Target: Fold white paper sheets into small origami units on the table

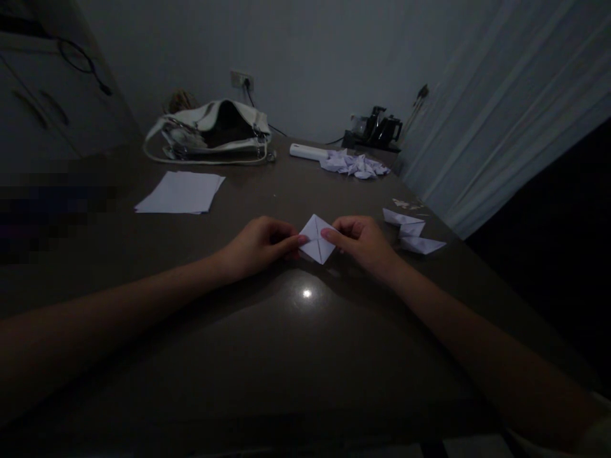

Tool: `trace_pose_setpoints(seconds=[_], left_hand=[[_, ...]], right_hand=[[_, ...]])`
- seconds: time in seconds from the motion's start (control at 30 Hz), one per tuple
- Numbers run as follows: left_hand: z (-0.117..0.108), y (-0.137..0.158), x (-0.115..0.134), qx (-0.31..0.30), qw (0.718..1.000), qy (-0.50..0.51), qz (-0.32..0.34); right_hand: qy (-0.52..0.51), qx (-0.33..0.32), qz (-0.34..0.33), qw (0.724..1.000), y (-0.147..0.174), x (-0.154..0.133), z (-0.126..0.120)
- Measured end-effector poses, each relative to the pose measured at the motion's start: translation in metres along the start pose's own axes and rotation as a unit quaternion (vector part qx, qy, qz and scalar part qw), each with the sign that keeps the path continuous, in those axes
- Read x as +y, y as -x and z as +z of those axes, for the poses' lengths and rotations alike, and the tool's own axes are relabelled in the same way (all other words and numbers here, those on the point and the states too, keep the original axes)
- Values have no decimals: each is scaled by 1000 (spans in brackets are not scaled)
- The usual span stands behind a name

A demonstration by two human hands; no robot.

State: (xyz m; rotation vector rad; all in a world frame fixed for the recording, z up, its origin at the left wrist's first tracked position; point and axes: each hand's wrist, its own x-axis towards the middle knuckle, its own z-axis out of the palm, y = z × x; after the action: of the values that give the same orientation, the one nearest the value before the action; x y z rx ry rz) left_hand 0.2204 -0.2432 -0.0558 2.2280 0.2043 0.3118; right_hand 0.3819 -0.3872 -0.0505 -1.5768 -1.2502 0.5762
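Note:
A small white paper folded into a diamond, with crease lines crossing at its middle, is held just above the dark table. My left hand pinches its left corner, the thumb on top and the fingers partly hidden beneath. On the other side my right hand grips the right edge, its thumb lying on the face of the paper. Just right of that hand lie several folded white paper pieces, pointed at the ends.
White paper sheets lie stacked at the left, before a white handbag. Farther back are a pile of folded paper pieces and a white stick-like object. A black kettle stands at the far right, near the curtain.

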Motion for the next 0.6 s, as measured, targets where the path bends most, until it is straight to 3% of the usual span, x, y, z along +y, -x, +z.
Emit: trace_pose_setpoints(seconds=[0.2, 0.47, 0.6], left_hand=[[0, 0, 3, -21, 999, 18, 26], [-1, 3, 7, -13, 999, 18, 46], [2, 5, 6, 42, 994, -31, 93]], right_hand=[[-1, -95, 32, 995, 3, 1, 2], [-32, -83, 15, 996, 5, -1, 2], [-30, -64, 49, 996, 4, 1, 2]])
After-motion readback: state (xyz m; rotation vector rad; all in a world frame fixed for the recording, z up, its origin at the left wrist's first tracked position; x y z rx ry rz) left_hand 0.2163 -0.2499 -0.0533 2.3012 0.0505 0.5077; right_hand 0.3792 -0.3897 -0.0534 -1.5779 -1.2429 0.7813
